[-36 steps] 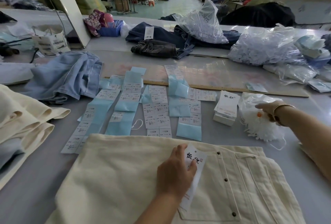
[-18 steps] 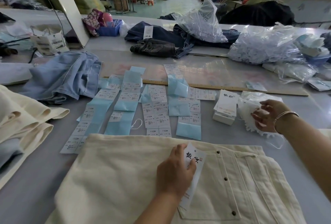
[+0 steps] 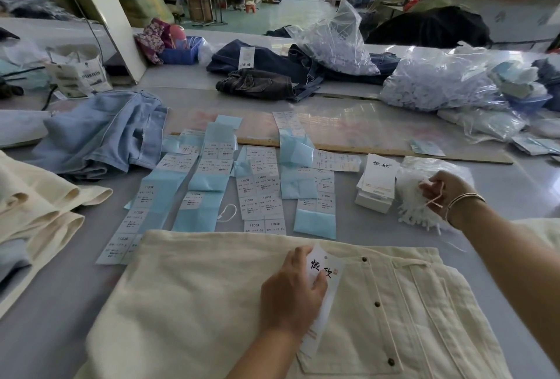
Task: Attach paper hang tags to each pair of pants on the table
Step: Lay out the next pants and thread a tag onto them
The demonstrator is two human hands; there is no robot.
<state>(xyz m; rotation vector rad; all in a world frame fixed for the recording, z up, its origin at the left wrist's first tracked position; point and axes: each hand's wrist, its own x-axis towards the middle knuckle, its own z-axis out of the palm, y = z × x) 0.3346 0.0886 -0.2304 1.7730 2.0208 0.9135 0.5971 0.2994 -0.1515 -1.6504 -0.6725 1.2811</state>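
Note:
Cream pants (image 3: pixel 197 312) lie flat at the table's near edge, waistband buttons to the right. My left hand (image 3: pixel 292 293) rests on them and holds a white paper hang tag (image 3: pixel 325 275) with black characters against the fabric. My right hand (image 3: pixel 447 193) is lifted over a bag of white string loops (image 3: pixel 415 212) and pinches one string that hangs from its fingers. A stack of white hang tags (image 3: pixel 377 181) sits just left of that bag.
Rows of blue-and-white size sticker sheets (image 3: pixel 260 193) lie beyond the pants, with a wooden ruler (image 3: pixel 363 149) behind them. Light blue jeans (image 3: pixel 103 136) and folded cream pants (image 3: pixel 36 206) are at left. Dark jeans (image 3: pixel 257 84) and plastic bags (image 3: pixel 439 84) fill the far side.
My right hand has drawn back from the string bag and lifted, now pulling out one string loop. My left hand stays on the tag.

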